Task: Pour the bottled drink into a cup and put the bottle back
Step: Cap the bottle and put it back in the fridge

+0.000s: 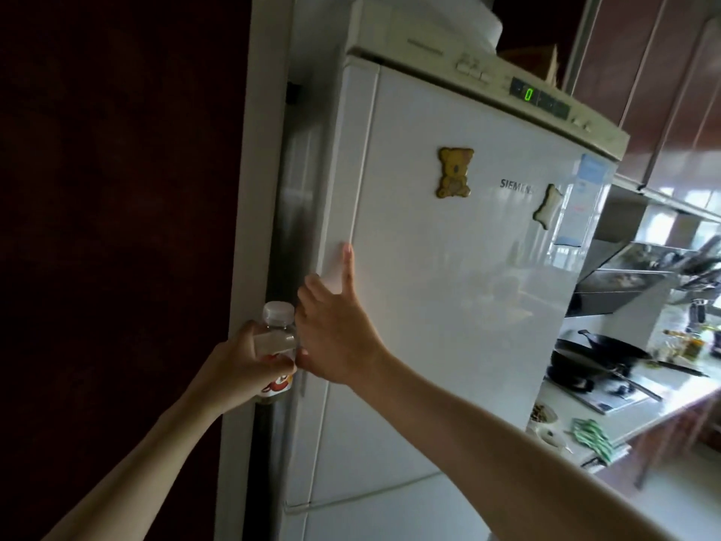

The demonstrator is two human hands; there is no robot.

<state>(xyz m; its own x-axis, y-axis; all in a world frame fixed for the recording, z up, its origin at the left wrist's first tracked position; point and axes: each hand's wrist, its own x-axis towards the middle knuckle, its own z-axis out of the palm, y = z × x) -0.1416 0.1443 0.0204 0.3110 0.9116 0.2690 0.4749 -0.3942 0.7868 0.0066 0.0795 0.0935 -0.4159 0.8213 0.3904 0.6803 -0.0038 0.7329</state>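
Observation:
A small clear bottle (277,326) with a white cap and a red-and-white label is upright in my left hand (238,367), left of the white fridge. My right hand (335,329) lies flat on the left edge of the upper fridge door (448,267), thumb pointing up along the edge and fingers curled around its side. The door looks closed or nearly so. No cup is in view.
A dark wall fills the left. Right of the fridge runs a white counter (624,419) with a gas hob, a black wok (601,349), small dishes and a green packet (593,435). A range hood and brown cabinets hang above. Magnets dot the door.

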